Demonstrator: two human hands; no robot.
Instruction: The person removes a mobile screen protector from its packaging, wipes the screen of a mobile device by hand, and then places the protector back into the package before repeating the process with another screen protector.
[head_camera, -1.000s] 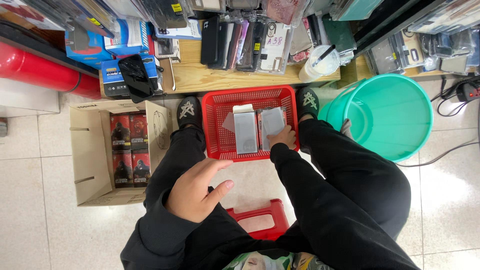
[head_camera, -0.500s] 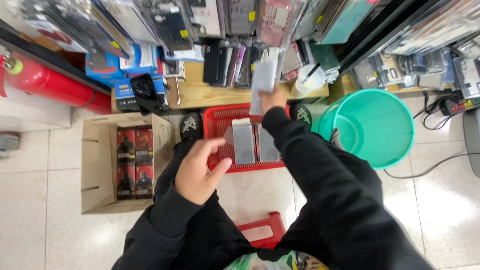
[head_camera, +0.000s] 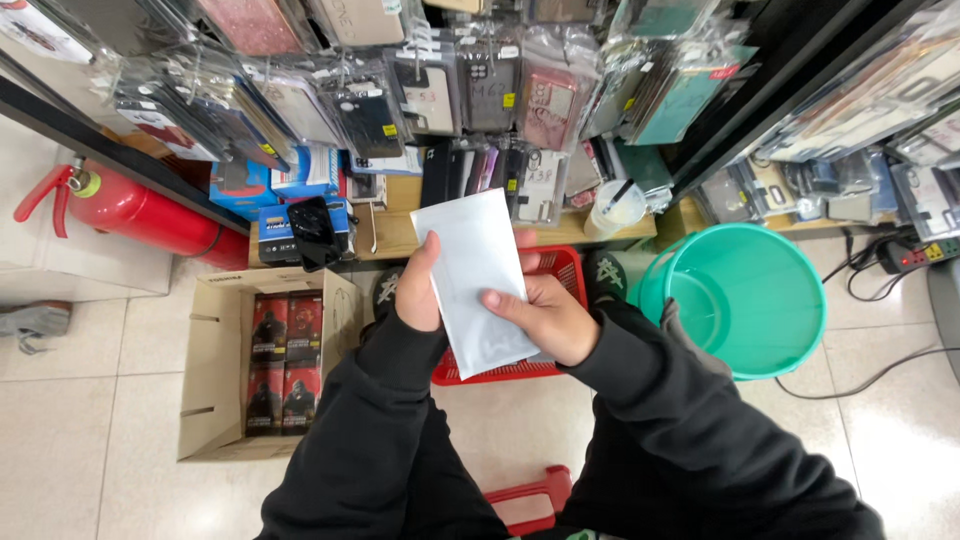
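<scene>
The right hand's fingers (head_camera: 500, 300) curl over the front of a flat, pale grey-white rectangular plastic packet (head_camera: 478, 280), thumb across its face and the rest gripping its lower right edge; the right hand (head_camera: 545, 318) carries most of the hold. The left hand (head_camera: 418, 285) closes on the packet's left long edge, fingers hidden behind it. The packet is raised at chest height, above a red plastic mesh basket (head_camera: 562, 270) on the floor.

It looks light and thin — fairly stiff across its face, probably glossy and a little slippery, so pinching the long edges on both sides seems the safest hold; a corner grip might let it bend.

Room is tight ahead: hanging rows of bagged phone cases (head_camera: 460, 90) crowd the wall just beyond the packet's top edge. A round teal plastic bucket (head_camera: 790, 330) stands to the right, an open brown cardboard box (head_camera: 215, 370) to the left, with bare tiled floor (head_camera: 80, 430) beyond it.
</scene>
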